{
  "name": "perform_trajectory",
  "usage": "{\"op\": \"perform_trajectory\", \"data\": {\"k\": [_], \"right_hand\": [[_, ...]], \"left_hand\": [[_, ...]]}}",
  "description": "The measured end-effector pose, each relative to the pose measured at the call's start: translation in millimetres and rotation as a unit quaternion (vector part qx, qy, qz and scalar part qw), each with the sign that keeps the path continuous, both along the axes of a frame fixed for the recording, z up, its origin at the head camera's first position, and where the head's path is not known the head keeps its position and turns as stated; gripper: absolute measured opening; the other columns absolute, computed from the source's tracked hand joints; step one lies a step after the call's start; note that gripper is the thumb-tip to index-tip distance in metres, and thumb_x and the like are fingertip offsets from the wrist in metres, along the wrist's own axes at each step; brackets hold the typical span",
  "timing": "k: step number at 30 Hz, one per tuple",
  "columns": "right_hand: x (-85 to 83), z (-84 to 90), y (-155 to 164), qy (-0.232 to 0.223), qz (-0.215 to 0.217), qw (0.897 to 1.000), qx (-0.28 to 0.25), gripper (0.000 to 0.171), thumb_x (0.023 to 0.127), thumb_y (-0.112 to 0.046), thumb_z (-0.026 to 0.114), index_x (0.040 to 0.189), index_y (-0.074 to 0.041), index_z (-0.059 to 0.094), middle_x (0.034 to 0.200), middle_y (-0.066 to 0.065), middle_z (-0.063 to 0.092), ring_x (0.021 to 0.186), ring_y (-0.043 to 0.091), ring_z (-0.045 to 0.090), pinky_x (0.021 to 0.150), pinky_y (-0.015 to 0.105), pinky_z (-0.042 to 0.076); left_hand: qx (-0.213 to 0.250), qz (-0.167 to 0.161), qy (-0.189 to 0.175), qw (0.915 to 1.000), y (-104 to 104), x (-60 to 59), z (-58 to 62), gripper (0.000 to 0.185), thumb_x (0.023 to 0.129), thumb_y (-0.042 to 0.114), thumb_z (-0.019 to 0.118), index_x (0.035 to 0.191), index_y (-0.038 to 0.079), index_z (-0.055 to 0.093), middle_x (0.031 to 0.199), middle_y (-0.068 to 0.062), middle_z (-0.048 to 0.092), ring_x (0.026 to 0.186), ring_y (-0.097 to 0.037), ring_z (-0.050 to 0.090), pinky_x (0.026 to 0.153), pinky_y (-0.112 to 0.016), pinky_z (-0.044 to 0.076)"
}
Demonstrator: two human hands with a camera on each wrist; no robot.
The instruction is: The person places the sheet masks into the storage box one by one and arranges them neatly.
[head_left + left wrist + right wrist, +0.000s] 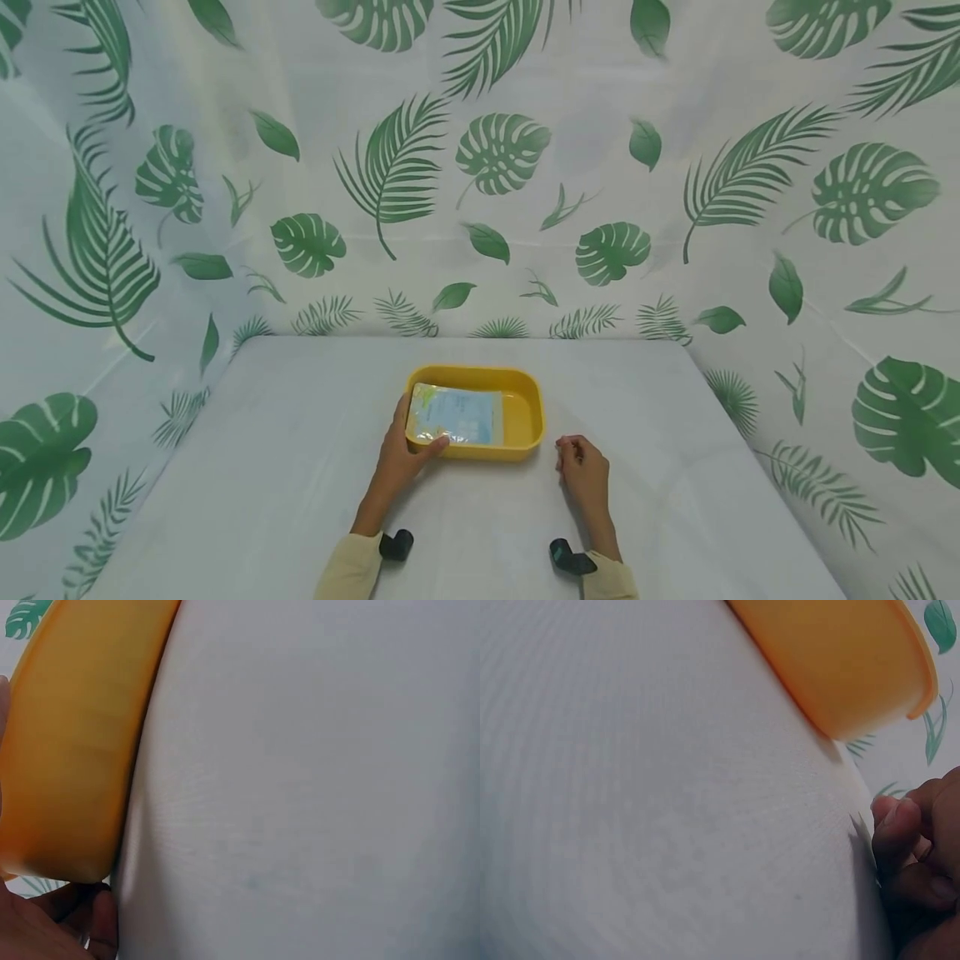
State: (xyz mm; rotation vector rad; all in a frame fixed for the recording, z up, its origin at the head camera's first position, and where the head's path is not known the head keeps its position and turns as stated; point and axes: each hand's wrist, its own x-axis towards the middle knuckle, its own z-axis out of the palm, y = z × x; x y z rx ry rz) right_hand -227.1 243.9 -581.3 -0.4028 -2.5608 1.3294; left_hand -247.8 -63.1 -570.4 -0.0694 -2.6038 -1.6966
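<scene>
White cloth covers the bench (300,467), leaf-print curtains behind. Left hand (401,458) grips a packet (456,415) in the yellow tray (525,417); right hand (583,471), loosely curled, holds nothing just right of the tray.

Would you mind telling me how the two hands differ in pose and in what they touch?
The left hand grips the packet at the left end of the yellow tray, thumb on top; the right hand holds neither. The left hand reaches over the tray's rim; the right hand rests on the table beside the tray, fingers curled. Both wear pale sleeves and a dark wrist camera.
</scene>
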Motion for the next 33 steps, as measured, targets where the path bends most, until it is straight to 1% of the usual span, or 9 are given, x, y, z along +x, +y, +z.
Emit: {"op": "perform_trajectory", "data": {"k": [4,8,15,19,22,26,28,31,33], "right_hand": [[-1.5,-1.9,-2.9,0.013,-0.003,1.0,0.0,0.022,0.1,-0.018,0.052,0.099,-0.002,0.068,0.065,0.004,0.06,0.049,0.011,0.05,0.045,0.02,0.04],[-4.7,-5.5,-7.8,0.02,-0.002,1.0,0.001,0.021,0.099,-0.016,0.052,0.099,-0.003,0.069,0.065,0.003,0.06,0.051,0.011,0.05,0.047,0.021,0.04],[-8.6,-11.9,-19.0,0.012,0.009,1.0,0.01,0.021,0.099,-0.016,0.052,0.097,-0.003,0.069,0.063,0.001,0.059,0.052,0.012,0.05,0.048,0.021,0.039],[-9.6,-17.4,-19.7,0.013,0.019,1.0,0.019,0.02,0.098,-0.016,0.054,0.096,-0.003,0.07,0.063,-0.001,0.059,0.052,0.011,0.05,0.051,0.021,0.039],[-11.3,-19.9,-16.9,0.004,0.022,0.999,0.024,0.021,0.099,-0.018,0.054,0.097,-0.004,0.07,0.064,-0.002,0.059,0.054,0.009,0.051,0.053,0.021,0.039],[-5.4,-19.7,-12.5,-0.013,0.029,0.999,0.017,0.022,0.1,-0.019,0.053,0.098,-0.004,0.069,0.065,-0.003,0.059,0.055,0.008,0.051,0.052,0.021,0.041],[-2.9,-16.0,-11.5,-0.012,0.035,0.999,0.012,0.022,0.101,-0.019,0.053,0.1,-0.003,0.068,0.067,0.0,0.061,0.056,0.01,0.053,0.052,0.022,0.043],[-0.5,-6.7,-11.8,-0.01,0.05,0.998,0.038,0.027,0.102,-0.023,0.053,0.113,-0.002,0.065,0.082,0.006,0.068,0.071,0.016,0.063,0.064,0.027,0.052],[1.2,2.3,-12.4,-0.008,0.063,0.995,0.083,0.039,0.102,-0.03,0.052,0.126,-0.001,0.059,0.102,0.014,0.069,0.092,0.026,0.066,0.08,0.037,0.055]], "left_hand": [[-0.024,0.004,0.007,0.9997,-1.8,-8.1,3.7,0.111,0.079,0.057,0.074,0.159,0.021,0.006,0.161,-0.013,0.026,0.145,-0.034,0.031,0.114,-0.057,0.03],[-0.051,0.015,0.001,0.9986,-3.7,-22.1,7.7,0.112,0.078,0.06,0.073,0.159,0.021,0.007,0.158,-0.016,0.03,0.141,-0.038,0.037,0.109,-0.061,0.034],[-0.084,0.032,-0.031,0.9955,-4.4,-57.4,5.8,0.111,0.079,0.059,0.072,0.159,0.019,0.005,0.157,-0.019,0.032,0.138,-0.04,0.04,0.106,-0.066,0.032],[-0.092,0.028,-0.037,0.9947,-3.4,-77.2,3.9,0.111,0.079,0.058,0.072,0.158,0.017,0.006,0.157,-0.021,0.032,0.139,-0.042,0.039,0.104,-0.068,0.033],[-0.096,0.023,-0.041,0.9943,-0.6,-88.2,0.7,0.113,0.078,0.061,0.072,0.159,0.017,0.005,0.157,-0.021,0.032,0.139,-0.043,0.038,0.102,-0.068,0.034],[-0.101,0.027,-0.042,0.9936,6.8,-82.7,-2.0,0.114,0.08,0.062,0.069,0.158,0.013,0.003,0.156,-0.023,0.031,0.14,-0.044,0.036,0.104,-0.067,0.034],[-0.107,0.037,-0.016,0.9934,9.6,-74.4,1.2,0.112,0.082,0.06,0.069,0.158,0.007,0.005,0.155,-0.025,0.032,0.14,-0.045,0.035,0.104,-0.067,0.035],[-0.126,0.04,0.017,0.991,11.0,-53.0,10.1,0.104,0.086,0.055,0.067,0.157,0.004,0.01,0.155,-0.024,0.031,0.142,-0.044,0.03,0.103,-0.071,0.032],[-0.148,0.03,0.03,0.988,9.9,-34.7,15.6,0.097,0.089,0.053,0.065,0.156,0.005,0.014,0.157,-0.023,0.029,0.144,-0.045,0.026,0.103,-0.073,0.03]]}}
